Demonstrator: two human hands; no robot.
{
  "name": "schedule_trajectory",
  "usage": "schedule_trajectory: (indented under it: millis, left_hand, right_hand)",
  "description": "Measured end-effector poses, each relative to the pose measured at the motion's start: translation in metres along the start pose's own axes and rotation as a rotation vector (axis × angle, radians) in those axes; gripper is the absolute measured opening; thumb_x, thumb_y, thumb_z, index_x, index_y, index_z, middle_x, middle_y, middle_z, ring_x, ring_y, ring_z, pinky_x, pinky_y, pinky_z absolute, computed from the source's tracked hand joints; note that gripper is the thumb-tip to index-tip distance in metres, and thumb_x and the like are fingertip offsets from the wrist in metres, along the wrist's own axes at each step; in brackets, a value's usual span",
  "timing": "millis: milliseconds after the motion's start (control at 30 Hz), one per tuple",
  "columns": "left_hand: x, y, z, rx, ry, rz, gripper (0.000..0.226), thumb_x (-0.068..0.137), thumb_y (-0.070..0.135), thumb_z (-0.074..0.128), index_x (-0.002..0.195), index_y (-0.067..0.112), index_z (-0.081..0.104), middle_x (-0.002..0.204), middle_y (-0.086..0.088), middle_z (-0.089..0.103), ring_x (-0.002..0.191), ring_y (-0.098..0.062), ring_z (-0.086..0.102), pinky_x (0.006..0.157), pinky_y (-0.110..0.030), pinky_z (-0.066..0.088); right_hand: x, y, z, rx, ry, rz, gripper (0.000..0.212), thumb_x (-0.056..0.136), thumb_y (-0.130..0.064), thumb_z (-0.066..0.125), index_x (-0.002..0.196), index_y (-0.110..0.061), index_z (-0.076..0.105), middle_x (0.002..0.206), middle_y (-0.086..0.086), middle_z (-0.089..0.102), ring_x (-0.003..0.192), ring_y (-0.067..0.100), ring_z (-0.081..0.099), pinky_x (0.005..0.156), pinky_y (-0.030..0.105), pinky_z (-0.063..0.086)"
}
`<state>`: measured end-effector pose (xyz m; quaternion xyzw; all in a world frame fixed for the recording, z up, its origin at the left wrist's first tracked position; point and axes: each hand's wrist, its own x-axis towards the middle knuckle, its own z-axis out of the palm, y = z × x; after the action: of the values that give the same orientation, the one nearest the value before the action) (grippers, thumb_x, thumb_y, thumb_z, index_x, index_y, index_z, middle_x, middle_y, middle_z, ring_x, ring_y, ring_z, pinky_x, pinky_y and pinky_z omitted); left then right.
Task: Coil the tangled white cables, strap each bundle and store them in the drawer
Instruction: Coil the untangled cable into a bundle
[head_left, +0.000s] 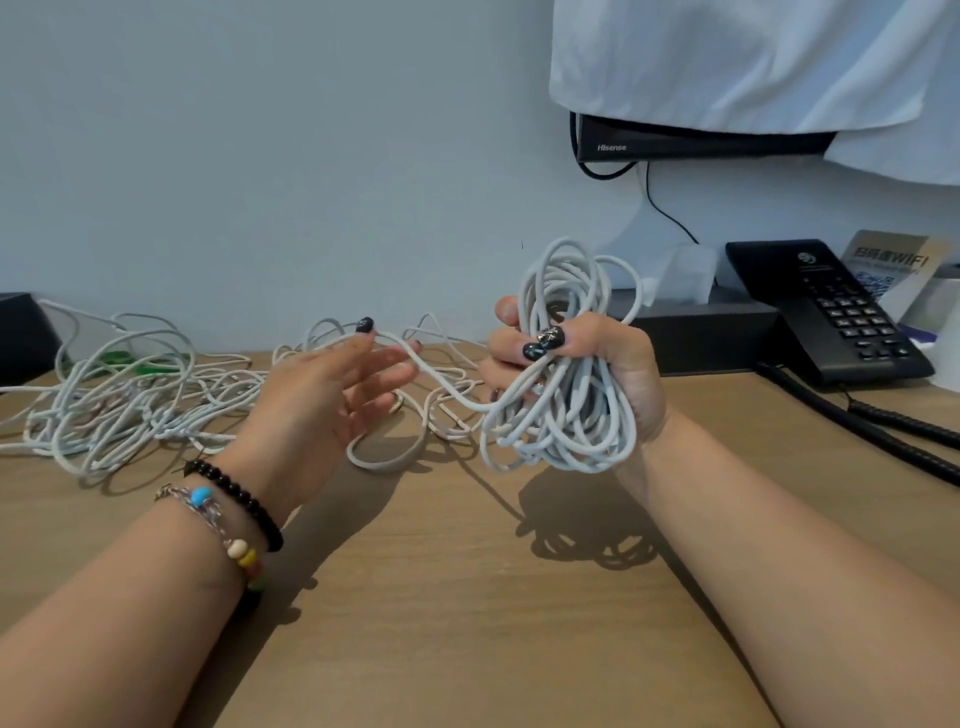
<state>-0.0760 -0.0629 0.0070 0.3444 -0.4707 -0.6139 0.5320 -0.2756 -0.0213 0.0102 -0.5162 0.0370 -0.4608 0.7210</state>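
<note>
My right hand (610, 364) grips a coiled bundle of white cable (566, 415) around its middle, held above the wooden desk (467, 597). Loops stick out above and below the fist. A loose strand (441, 379) runs from the bundle leftward across my left hand (337, 389), whose fingers are spread and relaxed, the strand lying over them. A tangled heap of white cable (130, 400) lies on the desk at the back left. No drawer or strap is clearly in view.
A black desk phone (836, 312) with its coiled cord (883, 431) stands at the back right. A dark box (701, 332) sits beside it. A cloth-draped screen (701, 140) hangs on the wall. Something green (124, 361) lies under the heap. A black object (21, 332) sits far left.
</note>
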Motion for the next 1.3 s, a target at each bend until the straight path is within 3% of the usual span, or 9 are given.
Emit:
schedule_trajectory:
  millis: [167,300,433,600,700,767,967,1133,1300]
  left_hand:
    - [0.014,0.007,-0.016,-0.138,0.264,-0.003,0.021,0.102,0.018,0.046,0.1,0.009,0.065,0.062,0.01,0.068,0.043,0.0,0.049,0.042,-0.01,0.04]
    - [0.018,0.011,-0.022,-0.235,0.391,0.031,0.012,0.102,0.015,0.042,0.097,0.014,0.053,0.089,0.004,0.069,0.038,-0.001,0.039,0.04,-0.012,0.035]
    - [0.024,0.016,-0.028,-0.213,0.461,0.074,0.018,0.103,0.014,0.038,0.088,0.015,0.048,0.074,0.003,0.062,0.037,-0.002,0.037,0.038,-0.013,0.033]
    - [0.008,0.015,-0.016,0.283,-0.061,-0.031,0.026,0.101,0.01,0.041,0.115,0.007,0.063,0.048,0.005,0.031,0.04,-0.009,0.023,0.041,-0.021,0.017]
    - [-0.009,0.013,-0.008,0.557,-0.448,-0.157,0.044,0.102,0.036,0.039,0.111,0.01,0.073,0.048,0.003,0.022,0.044,-0.013,0.016,0.045,-0.024,0.016]
    - [-0.01,0.012,-0.007,0.621,-0.501,-0.162,0.063,0.102,0.046,0.028,0.102,0.007,0.076,0.043,0.0,0.024,0.043,-0.014,0.017,0.044,-0.023,0.021]
    - [-0.004,0.011,-0.005,0.765,-0.053,0.129,0.063,0.098,0.022,0.026,0.057,0.012,0.072,0.054,-0.014,0.054,0.052,-0.018,0.037,0.051,-0.031,0.029]
    - [0.011,0.013,-0.011,0.355,0.23,0.148,0.017,0.097,0.006,0.036,0.098,0.01,0.053,0.047,0.003,0.036,0.037,-0.011,0.031,0.042,-0.025,0.026]
    - [0.015,0.008,-0.014,0.44,0.389,0.136,0.044,0.091,-0.007,0.036,0.128,0.015,0.028,0.087,-0.011,0.056,0.056,-0.018,0.05,0.043,-0.026,0.038]
  right_hand:
    - [-0.005,-0.009,-0.011,-0.009,0.043,-0.048,0.037,0.069,-0.013,0.069,0.091,-0.015,0.039,0.073,0.0,0.054,0.062,0.014,0.046,0.068,0.033,0.013]
    - [-0.011,-0.018,-0.02,0.032,0.152,-0.167,0.031,0.064,-0.011,0.072,0.087,-0.011,0.052,0.07,0.001,0.055,0.058,0.015,0.05,0.065,0.028,0.044]
    - [-0.013,-0.022,-0.025,0.053,0.266,-0.267,0.027,0.059,-0.011,0.076,0.081,-0.009,0.059,0.07,0.003,0.057,0.056,0.016,0.053,0.059,0.032,0.052]
    - [-0.01,-0.013,-0.022,0.026,0.268,-0.228,0.046,0.053,-0.009,0.08,0.087,-0.009,0.049,0.068,0.005,0.054,0.054,0.018,0.052,0.055,0.032,0.052]
    - [-0.01,-0.009,-0.02,0.007,0.27,-0.181,0.051,0.052,-0.01,0.08,0.089,-0.01,0.044,0.067,0.005,0.055,0.053,0.018,0.053,0.053,0.03,0.052]
    - [-0.009,-0.009,-0.02,0.004,0.267,-0.175,0.052,0.052,-0.01,0.08,0.089,-0.01,0.043,0.067,0.005,0.055,0.053,0.018,0.053,0.054,0.03,0.052]
    - [-0.009,-0.009,-0.019,-0.013,0.271,-0.165,0.051,0.053,-0.011,0.08,0.09,-0.01,0.045,0.069,0.004,0.056,0.054,0.018,0.053,0.054,0.031,0.052]
    - [-0.009,-0.008,-0.018,-0.001,0.266,-0.147,0.05,0.054,-0.011,0.079,0.089,-0.011,0.044,0.07,0.004,0.057,0.056,0.018,0.055,0.056,0.031,0.053]
    - [-0.009,-0.008,-0.017,-0.013,0.327,-0.157,0.056,0.047,-0.011,0.083,0.089,-0.011,0.046,0.069,0.004,0.057,0.054,0.018,0.055,0.053,0.032,0.053]
